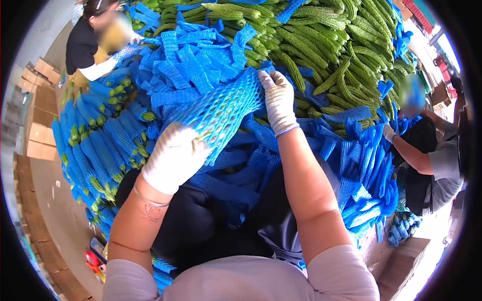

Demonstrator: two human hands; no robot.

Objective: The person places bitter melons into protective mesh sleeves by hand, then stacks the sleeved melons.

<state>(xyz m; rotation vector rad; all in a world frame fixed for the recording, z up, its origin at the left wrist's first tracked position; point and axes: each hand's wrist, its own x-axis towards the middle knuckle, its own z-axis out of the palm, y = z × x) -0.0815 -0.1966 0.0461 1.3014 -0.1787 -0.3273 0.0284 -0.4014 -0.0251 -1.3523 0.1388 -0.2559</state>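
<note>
Gourd (221,111) in one blue net sleeve, apparently, clamped by left hand (173,155) and right hand (277,100).

Flattened cardboard boxes (40,140) lay on a grey concrete floor (60,210) at left, while bright daylight flooded the right edge.

1. One view only is given, taken from the person's head and aimed forward and steeply down.
2. The left hand (174,156) and right hand (277,100) are seen close up near the centre, the forearms running down to the bottom edge.
3. Beyond the hands, a heap of green gourds (321,45) fills the top.
4. A round, dark-cornered fisheye frame is seen.
</note>
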